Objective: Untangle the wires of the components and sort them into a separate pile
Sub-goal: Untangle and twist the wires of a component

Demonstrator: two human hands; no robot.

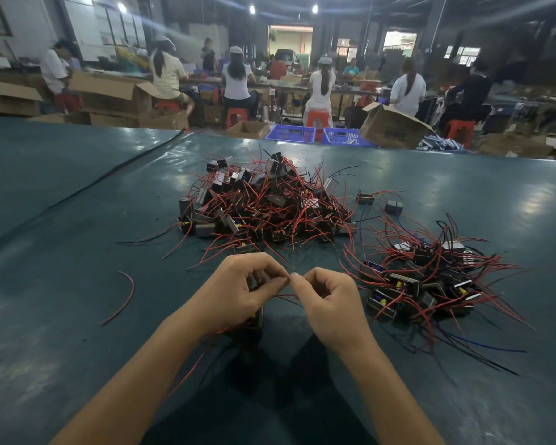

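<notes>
The left hand [238,292] and right hand [329,303] pinch the wires [286,296] of one component [258,317]. The sorted pile [430,277] is smaller than the tangled pile [264,203]; most of the work apparently remains.

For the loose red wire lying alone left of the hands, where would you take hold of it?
Pinch the loose red wire near the middle of its curve, coming straight down: it lies flat on the table, alone, with nothing over it. The left hand is nearer.
</notes>
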